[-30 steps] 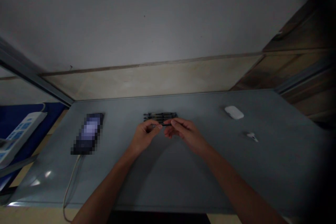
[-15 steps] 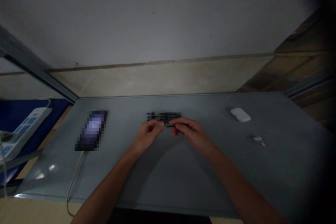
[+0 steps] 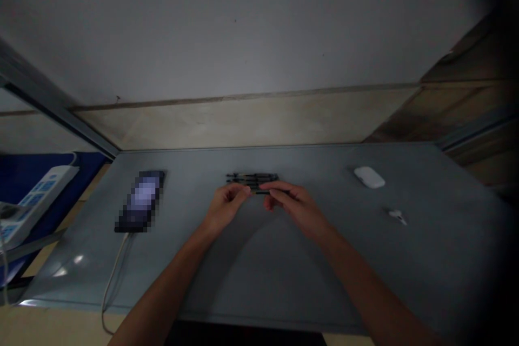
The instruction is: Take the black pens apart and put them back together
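Note:
A thin dark pen (image 3: 263, 192) spans the short gap between my two hands, just above the table. The fingertips of my left hand (image 3: 226, 206) pinch at its left end, where a small yellowish part shows. My right hand (image 3: 298, 204) is closed around the other end with thumb and forefinger, covering much of the barrel. Right behind my fingers, several similar dark pens (image 3: 252, 177) lie side by side in a row, and my hands partly hide the nearest ones.
On the grey table (image 3: 259, 270), a phone (image 3: 141, 200) with a charging cable (image 3: 112, 284) lies left. At right are a white earbud case (image 3: 369, 177) and a white earbud (image 3: 398, 217). A power strip (image 3: 38, 203) sits beyond the left edge; a wall (image 3: 251, 119) stands behind.
Both hands stay almost in place around the pen. A little more of the dark barrel shows between my fingertips. The whole view has shifted very slightly.

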`<state>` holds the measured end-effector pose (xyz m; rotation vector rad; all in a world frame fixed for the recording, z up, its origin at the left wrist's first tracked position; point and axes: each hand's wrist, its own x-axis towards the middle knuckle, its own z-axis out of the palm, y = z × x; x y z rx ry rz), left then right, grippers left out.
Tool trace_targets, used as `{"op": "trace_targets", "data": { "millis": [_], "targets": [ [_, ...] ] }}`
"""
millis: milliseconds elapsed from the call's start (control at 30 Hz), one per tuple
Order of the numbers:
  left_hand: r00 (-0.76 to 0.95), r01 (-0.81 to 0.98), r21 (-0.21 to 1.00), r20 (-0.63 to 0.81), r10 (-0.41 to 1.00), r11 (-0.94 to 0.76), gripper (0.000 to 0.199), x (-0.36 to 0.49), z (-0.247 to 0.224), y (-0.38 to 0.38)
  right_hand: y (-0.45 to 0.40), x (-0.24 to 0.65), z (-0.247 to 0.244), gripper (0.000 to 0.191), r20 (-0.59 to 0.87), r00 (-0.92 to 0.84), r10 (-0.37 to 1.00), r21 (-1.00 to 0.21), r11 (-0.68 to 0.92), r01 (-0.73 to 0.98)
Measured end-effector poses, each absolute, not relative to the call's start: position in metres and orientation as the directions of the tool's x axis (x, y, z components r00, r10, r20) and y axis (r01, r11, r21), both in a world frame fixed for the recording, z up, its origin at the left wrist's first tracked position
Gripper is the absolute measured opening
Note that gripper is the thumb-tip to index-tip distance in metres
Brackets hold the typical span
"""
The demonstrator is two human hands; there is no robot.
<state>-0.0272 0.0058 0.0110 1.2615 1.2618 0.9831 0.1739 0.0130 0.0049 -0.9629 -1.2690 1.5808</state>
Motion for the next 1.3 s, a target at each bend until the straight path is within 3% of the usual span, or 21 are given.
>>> {"op": "trace_targets", "data": {
  "millis": [133,367,667,833,1033,1300],
  "targets": [
    [0.098,0.171,0.973,-0.173,0.980,0.154,0.053,-0.026,0.009,0.004,0.013,0.173,0.009,0.024,-0.045,-0.301,0.952,-0.989,-0.084,-0.119],
    [0.125,0.145,0.983,-0.132,0.983,0.114,0.039,-0.023,0.014,0.002,0.014,0.172,0.007,0.035,-0.100,-0.259,0.961,-0.984,-0.134,-0.119],
    [0.106,0.206,0.966,-0.181,0.978,0.157,0.053,-0.023,0.008,0.002,0.012,0.172,0.014,0.023,-0.048,-0.223,0.974,-0.995,-0.065,-0.071],
    [0.116,0.198,0.972,-0.152,0.982,0.127,0.046,-0.024,0.006,0.003,0.012,0.171,0.010,0.026,-0.075,-0.225,0.971,-0.994,-0.091,-0.061],
    [0.060,0.063,0.984,-0.171,0.983,0.167,0.042,-0.025,0.010,0.003,0.012,0.169,0.009,0.024,-0.077,-0.222,0.972,-0.982,-0.113,-0.153],
    [0.156,-0.214,0.957,-0.164,0.974,0.195,0.042,-0.027,0.004,0.001,0.010,0.167,0.009,0.022,-0.118,-0.296,0.948,-0.884,-0.236,-0.403]
  ]
}}
